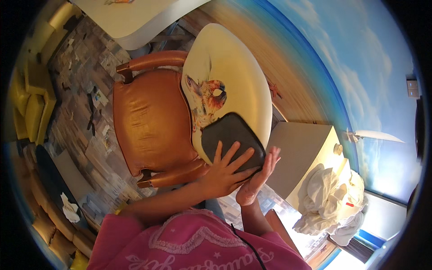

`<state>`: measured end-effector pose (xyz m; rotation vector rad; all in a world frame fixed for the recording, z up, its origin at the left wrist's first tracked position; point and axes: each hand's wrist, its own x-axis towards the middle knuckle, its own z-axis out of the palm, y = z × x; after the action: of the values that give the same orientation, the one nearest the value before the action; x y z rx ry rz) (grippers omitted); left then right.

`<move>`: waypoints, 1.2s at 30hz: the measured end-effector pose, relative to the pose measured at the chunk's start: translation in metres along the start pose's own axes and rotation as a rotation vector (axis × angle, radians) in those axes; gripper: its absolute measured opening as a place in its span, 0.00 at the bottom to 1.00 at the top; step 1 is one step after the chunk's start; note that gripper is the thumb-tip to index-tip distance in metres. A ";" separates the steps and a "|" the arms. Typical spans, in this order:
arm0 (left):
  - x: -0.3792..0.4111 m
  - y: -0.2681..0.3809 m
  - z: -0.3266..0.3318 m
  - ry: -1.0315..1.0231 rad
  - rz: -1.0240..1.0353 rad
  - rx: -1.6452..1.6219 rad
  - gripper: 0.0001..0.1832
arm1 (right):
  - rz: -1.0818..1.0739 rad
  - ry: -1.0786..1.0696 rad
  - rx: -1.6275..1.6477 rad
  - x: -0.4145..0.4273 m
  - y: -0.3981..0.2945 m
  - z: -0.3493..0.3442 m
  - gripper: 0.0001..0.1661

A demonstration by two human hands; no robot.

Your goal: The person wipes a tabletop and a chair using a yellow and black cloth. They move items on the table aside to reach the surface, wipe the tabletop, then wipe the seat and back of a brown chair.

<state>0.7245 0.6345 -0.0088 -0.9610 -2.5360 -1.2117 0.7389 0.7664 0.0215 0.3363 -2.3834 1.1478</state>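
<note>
Between my two hands is a flat black pad (233, 135) with rounded corners, tilted over the lower part of a chair's cream backrest (243, 71). My left hand (227, 170) lies across its top face with the fingers spread. Along the pad's right edge, my right hand (258, 177) supports it, fingers stretched upward and partly behind it. Part of a colourful animal print (206, 98) on the backrest shows beyond the pad. The chair's copper-orange seat (155, 118) and its armrest (158, 60) extend to the left.
A white table (141, 20) stands beyond the chair. On the right, a pale cabinet (300, 148) stands near crumpled white cloth (334, 199). The wall (368, 64) carries a beach and sky mural. Scraps litter the patterned floor (81, 111); a yellow armchair (33, 101) is far left.
</note>
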 end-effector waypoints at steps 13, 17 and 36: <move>0.136 -0.077 -0.032 0.269 -0.271 0.054 0.24 | 0.139 -0.288 -0.180 0.061 -0.038 0.015 0.44; 0.086 -0.065 -0.008 0.236 -0.293 -0.066 0.30 | 0.136 -0.264 -0.257 0.071 -0.036 0.027 0.38; 0.126 -0.122 -0.027 0.396 -0.395 -0.081 0.30 | -0.162 -0.533 -0.315 0.187 -0.001 0.054 0.34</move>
<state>0.5479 0.6184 -0.0179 -0.1934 -2.4246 -1.4423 0.5622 0.7198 0.0888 0.7883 -2.8697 0.6462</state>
